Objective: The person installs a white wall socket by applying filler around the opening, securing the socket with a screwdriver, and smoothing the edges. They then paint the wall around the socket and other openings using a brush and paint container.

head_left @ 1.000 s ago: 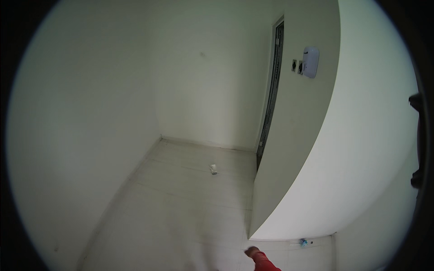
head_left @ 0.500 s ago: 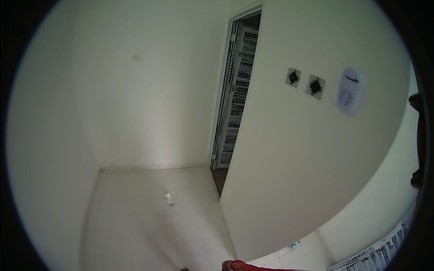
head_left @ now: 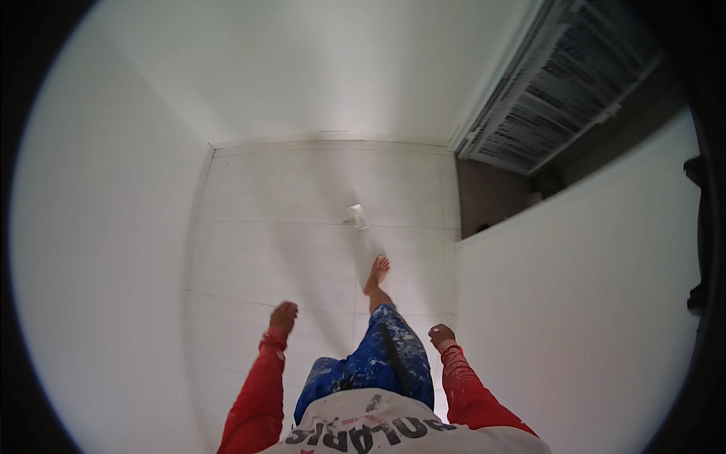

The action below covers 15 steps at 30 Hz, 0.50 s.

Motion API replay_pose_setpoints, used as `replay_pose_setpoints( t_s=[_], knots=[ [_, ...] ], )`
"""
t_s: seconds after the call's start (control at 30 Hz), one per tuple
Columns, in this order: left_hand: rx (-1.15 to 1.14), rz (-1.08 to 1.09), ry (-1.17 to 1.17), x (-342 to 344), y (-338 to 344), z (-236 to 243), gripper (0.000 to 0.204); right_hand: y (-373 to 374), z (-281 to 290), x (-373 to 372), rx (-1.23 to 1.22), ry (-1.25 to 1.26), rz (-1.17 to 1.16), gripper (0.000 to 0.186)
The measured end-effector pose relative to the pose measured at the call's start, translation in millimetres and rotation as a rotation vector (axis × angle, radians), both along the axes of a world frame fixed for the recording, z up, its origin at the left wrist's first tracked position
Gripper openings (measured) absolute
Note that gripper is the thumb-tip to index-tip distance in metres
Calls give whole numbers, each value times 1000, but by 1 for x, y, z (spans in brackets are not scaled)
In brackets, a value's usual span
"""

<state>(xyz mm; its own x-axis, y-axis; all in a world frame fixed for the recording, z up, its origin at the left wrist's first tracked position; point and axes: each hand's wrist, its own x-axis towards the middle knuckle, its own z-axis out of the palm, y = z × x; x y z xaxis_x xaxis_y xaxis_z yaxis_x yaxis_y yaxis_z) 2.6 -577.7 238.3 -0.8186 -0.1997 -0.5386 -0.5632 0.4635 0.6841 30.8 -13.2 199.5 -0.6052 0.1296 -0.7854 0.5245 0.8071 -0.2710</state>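
Note:
My left hand (head_left: 283,315) hangs above the tiled floor (head_left: 238,265) with loosely parted fingers and nothing visible in it. My right hand (head_left: 441,334) hangs at my other side, fingers curled; whatever they hold, if anything, is too small to make out. My bare foot (head_left: 377,268) is stepping on the floor between and ahead of both hands, below paint-spattered blue shorts (head_left: 363,359). Just beyond the foot lies a small white rectangular object (head_left: 358,216) with a thin part at one side, touched by neither hand.
Plain white walls stand left (head_left: 98,250), ahead (head_left: 325,76) and right (head_left: 575,287). At the upper right is a doorway (head_left: 491,197) with a dark threshold and a door or frame (head_left: 552,91) covered in printed protective film.
My view has tilted down and swung off the wall fixtures toward the floor. Both red-sleeved arms and a foot now show, and the white object appears closer.

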Motion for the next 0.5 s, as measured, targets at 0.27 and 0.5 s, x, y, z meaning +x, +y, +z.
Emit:
replay_pose_setpoints(
  t_s=[0.27,0.5],
  knots=[
    [-540,-257,-275,-77,91,-22,43,-115,-95,-267,-63,28,51,32],
    [-182,-177,-458,-198,62,-171,44,-231,-228,-340,74,-71,368,43]
  ],
)
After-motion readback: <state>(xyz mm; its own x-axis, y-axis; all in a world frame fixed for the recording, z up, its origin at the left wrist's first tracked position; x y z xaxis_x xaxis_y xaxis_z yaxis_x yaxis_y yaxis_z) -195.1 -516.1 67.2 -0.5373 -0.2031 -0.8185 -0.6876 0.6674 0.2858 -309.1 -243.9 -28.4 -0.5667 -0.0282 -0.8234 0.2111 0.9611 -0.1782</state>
